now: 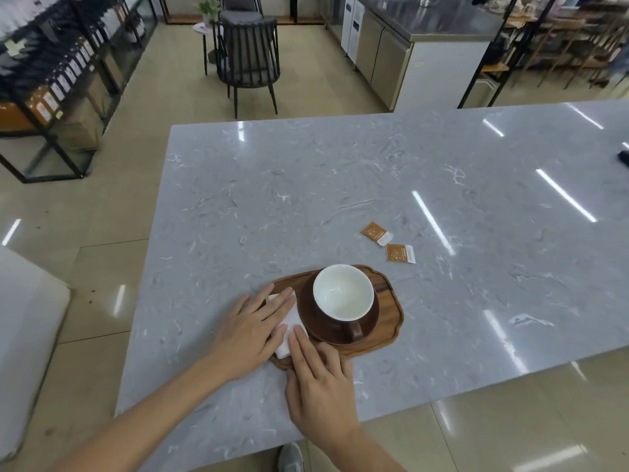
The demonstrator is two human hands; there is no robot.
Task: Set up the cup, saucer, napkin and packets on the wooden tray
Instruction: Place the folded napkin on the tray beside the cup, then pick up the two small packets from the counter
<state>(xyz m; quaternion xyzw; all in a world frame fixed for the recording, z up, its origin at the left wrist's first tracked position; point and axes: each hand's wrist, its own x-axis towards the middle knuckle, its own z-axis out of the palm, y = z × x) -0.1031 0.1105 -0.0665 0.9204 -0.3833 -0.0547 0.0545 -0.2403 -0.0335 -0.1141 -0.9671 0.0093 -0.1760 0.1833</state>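
Note:
A wooden tray (391, 311) lies on the grey marble table near its front edge. On it stands a brown saucer (315, 321) carrying a brown cup (342, 294) with a white inside, handle toward me. A folded white napkin (292, 320) lies on the tray's left part, beside the saucer. My left hand (248, 330) rests flat on the napkin with straight fingers. My right hand (320, 383) presses the napkin's near end with straight fingers. Two orange packets (376, 233) (400, 253) lie on the table beyond the tray, to the right.
The marble table (340, 185) stretches far and right, with a dark object (623, 156) at its right edge. Its left edge runs close to the tray. A dark chair (250, 59) and shelves stand on the floor beyond.

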